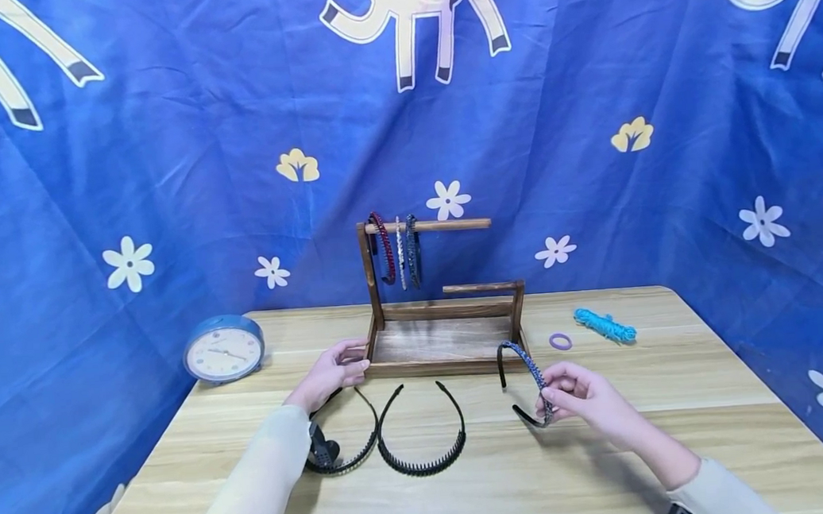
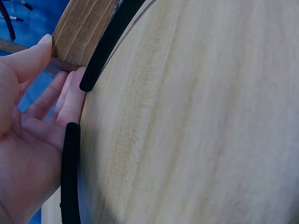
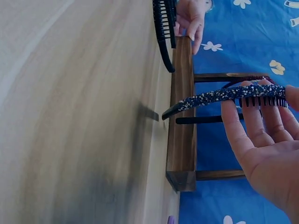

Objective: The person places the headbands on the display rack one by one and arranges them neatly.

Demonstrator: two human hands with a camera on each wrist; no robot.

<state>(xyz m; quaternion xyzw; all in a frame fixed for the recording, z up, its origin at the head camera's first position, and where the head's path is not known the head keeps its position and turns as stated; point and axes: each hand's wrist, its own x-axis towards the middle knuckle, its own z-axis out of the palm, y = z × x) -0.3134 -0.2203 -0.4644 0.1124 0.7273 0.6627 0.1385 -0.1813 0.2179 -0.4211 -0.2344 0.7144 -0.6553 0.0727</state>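
A blue glittery headband (image 1: pixel 534 372) with comb teeth is pinched between the thumb and fingers of my right hand (image 1: pixel 582 395). In the right wrist view this headband (image 3: pixel 224 95) overlaps the front of the wooden rack (image 3: pixel 181 116), its ends pointing toward the rack. My left hand (image 1: pixel 330 372) holds the left front corner of the wooden rack (image 1: pixel 441 368), thumb on one side and fingers on another. Red, white and dark blue headbands (image 1: pixel 414 253) hang from the upper bar (image 1: pixel 455 224). The lower bar (image 1: pixel 478 287) carries nothing.
Two black headbands lie before the rack: a toothed one (image 1: pixel 424 469) in the middle and a thinner one (image 1: pixel 357 458) partly under my left wrist. A blue clock (image 1: pixel 223 350) stands left. A purple ring (image 1: pixel 561 341) and a blue cord bundle (image 1: pixel 605 325) lie right.
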